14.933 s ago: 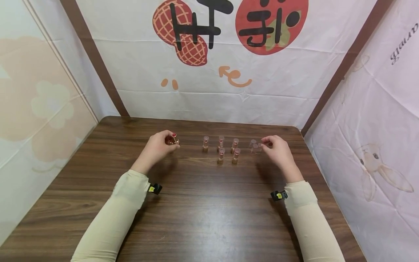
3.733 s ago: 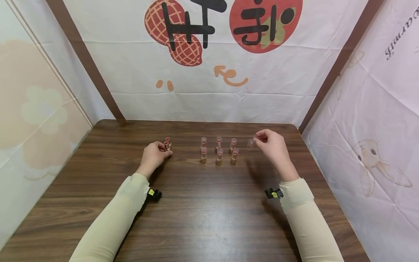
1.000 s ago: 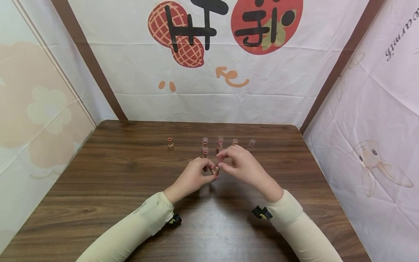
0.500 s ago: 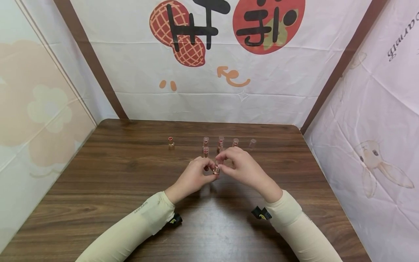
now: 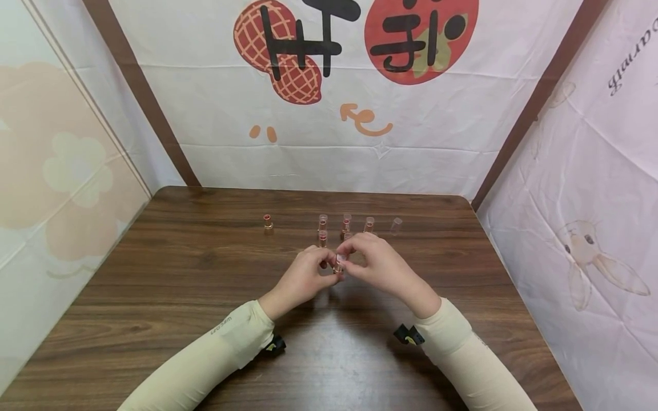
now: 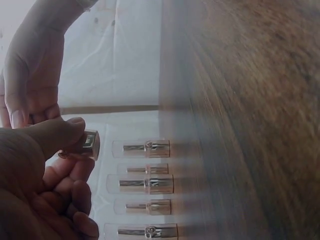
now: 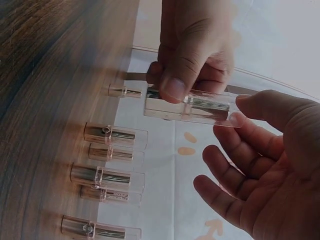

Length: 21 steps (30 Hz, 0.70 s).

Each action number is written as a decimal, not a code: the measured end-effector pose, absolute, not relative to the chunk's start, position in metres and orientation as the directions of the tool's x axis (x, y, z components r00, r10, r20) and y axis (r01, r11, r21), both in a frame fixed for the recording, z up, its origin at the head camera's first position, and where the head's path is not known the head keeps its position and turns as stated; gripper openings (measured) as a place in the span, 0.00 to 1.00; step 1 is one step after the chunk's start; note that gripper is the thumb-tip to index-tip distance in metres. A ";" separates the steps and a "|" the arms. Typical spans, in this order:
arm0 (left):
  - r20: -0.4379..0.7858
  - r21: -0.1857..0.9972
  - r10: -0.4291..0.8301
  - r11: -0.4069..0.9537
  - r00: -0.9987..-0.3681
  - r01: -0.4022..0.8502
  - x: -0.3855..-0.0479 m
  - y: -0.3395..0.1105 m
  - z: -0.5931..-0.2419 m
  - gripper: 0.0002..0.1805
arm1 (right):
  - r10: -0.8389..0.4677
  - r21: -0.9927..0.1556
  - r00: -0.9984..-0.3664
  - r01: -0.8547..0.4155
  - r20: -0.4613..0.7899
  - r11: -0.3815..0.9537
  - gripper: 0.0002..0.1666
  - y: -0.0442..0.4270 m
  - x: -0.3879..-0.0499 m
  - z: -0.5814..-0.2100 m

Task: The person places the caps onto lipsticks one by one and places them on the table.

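My left hand [image 5: 303, 278] pinches the base of a gold lipstick [image 7: 162, 109] between thumb and fingers, in front of the group of lipsticks. My right hand [image 5: 382, 264] pinches the top end of a clear cap [image 7: 226, 116] between thumb and index finger. The right wrist view has this cap over the lipstick's upper part, its other fingers spread loosely. Just behind the hands, several capped lipsticks [image 5: 323, 238] stand upright in two rows, partly hidden by the right hand.
One uncapped lipstick [image 5: 268, 222] with a red tip stands apart at the left. A lone clear cap [image 5: 396, 226] is at the right of the group. The brown wooden table [image 5: 205, 274] meets a printed white cloth [image 5: 329, 165] at its far edge.
From far apart, both hands have met in the middle, bringing a lipstick from the left and a cap from the right. Over the last second the cap has settled lower on the lipstick.
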<state>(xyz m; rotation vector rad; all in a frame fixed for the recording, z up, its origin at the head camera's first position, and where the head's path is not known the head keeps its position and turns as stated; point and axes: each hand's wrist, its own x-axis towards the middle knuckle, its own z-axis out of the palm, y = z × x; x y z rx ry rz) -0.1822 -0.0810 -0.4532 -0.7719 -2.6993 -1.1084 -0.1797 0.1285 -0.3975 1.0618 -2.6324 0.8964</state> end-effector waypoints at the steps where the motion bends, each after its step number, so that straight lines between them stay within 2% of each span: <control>1: 0.294 0.624 0.412 0.601 -0.862 0.500 -0.182 -0.081 -0.453 0.10 | -0.580 -0.465 -0.733 -0.676 0.355 0.571 0.08 0.129 -0.180 -0.398; 9: 0.262 0.643 0.391 0.610 -0.882 0.462 -0.186 -0.080 -0.461 0.12 | -0.555 -0.465 -0.731 -0.682 0.397 0.565 0.15 0.140 -0.183 -0.389; 16: 0.219 0.664 0.333 0.638 -0.917 0.390 -0.195 -0.083 -0.467 0.13 | -0.500 -0.525 -0.766 -0.642 0.405 0.558 0.13 0.153 -0.183 -0.378; 21: 0.183 0.667 0.306 0.659 -0.934 0.346 -0.205 -0.083 -0.471 0.12 | -0.477 -0.528 -0.775 -0.631 0.414 0.568 0.12 0.159 -0.183 -0.373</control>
